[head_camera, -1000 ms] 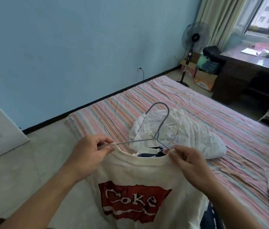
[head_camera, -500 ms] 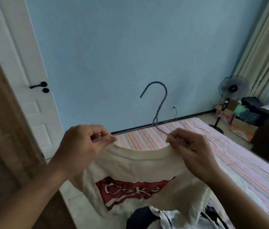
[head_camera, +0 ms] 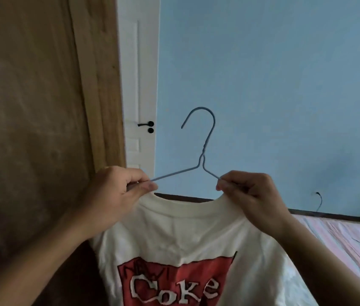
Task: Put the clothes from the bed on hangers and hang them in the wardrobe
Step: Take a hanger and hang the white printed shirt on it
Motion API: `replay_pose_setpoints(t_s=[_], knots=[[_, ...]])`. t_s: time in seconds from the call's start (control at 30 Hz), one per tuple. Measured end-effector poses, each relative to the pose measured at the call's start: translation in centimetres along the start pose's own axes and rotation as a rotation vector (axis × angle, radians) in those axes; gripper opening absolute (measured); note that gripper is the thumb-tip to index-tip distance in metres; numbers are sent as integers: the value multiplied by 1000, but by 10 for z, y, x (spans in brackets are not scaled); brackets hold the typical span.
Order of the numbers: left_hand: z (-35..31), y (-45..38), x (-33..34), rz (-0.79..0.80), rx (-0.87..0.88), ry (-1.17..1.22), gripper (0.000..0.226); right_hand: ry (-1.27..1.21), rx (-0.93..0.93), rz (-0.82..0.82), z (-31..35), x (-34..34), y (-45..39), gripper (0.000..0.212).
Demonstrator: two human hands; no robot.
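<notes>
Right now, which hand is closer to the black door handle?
Left. The left hand is just below the door handle; the right hand is farther off, across the hanger.

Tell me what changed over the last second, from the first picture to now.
The person turned away from the bed toward the wooden wardrobe panel, lifting the hanger and Coke T-shirt upright. Unchanged: left hand and right hand pinch the hanger's shoulders at the collar.

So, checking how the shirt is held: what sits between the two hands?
In the head view, between the left hand and right hand run the wire hanger's neck and sloping arms, with the white T-shirt's collar stretched just below.
</notes>
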State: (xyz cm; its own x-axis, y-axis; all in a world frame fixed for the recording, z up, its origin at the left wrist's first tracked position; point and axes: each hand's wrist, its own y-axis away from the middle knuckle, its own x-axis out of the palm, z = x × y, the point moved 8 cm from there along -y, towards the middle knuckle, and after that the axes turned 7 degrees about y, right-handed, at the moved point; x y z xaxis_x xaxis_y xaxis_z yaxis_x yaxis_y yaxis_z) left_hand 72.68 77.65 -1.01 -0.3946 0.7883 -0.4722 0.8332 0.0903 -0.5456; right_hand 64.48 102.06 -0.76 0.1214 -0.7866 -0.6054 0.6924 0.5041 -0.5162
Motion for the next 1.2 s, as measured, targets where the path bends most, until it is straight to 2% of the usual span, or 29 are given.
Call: replay_pose_setpoints(t_s=[0.1, 0.33, 0.43, 0.63, 0.87, 1.2], knots=[[3, 18, -21, -34, -60, -16, 39, -55, -75, 83, 13, 21, -18, 23], [-1, 71, -82, -207, -180, -89, 15, -202, -248, 239, 63, 84, -45, 20], [-10, 94, -106, -252, -206, -127, 12, -215, -302, 304, 85, 114, -50, 17], [-22, 145, -155, -295, -284, -246, 21, -243, -462, 383, 147, 162, -50, 16], [-36, 198, -212, -265, -398, -183, 20, -236, -588, 494, 227, 216, -44, 18], [-46, 273, -293, -451, -453, -278, 21, -409, -657, 636, 317, 290, -25, 15]])
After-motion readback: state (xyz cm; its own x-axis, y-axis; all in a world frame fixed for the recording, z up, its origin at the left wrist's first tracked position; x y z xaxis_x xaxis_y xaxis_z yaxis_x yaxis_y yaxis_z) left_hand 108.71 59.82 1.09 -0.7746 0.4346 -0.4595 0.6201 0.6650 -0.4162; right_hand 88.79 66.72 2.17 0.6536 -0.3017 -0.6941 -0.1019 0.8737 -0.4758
